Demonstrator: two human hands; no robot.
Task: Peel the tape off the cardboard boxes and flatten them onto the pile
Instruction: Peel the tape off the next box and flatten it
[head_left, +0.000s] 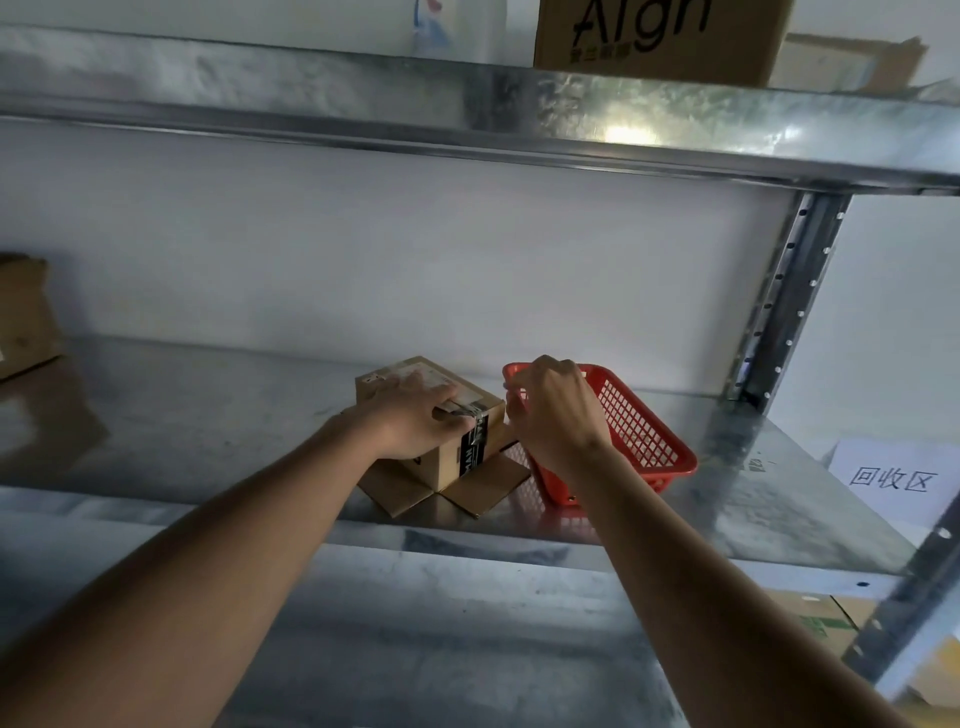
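A small brown cardboard box (467, 447) stands on the metal shelf (208, 415), its bottom flaps splayed out flat around it. A strip of black printed tape (474, 444) runs over its top edge and down its near side. My left hand (415, 415) lies flat on the box's top, pressing on it. My right hand (550, 405) hovers just right of the box, over the near left corner of a red basket, its fingertips pinched together. Whether a piece of tape is between them is too small to tell.
A red plastic mesh basket (644, 441) sits right of the box. A paper sign (893, 478) lies at the shelf's right end. Another cardboard box (21, 312) stands at the far left. A printed carton (660, 36) sits on the upper shelf. More boxes (821, 618) lie below right.
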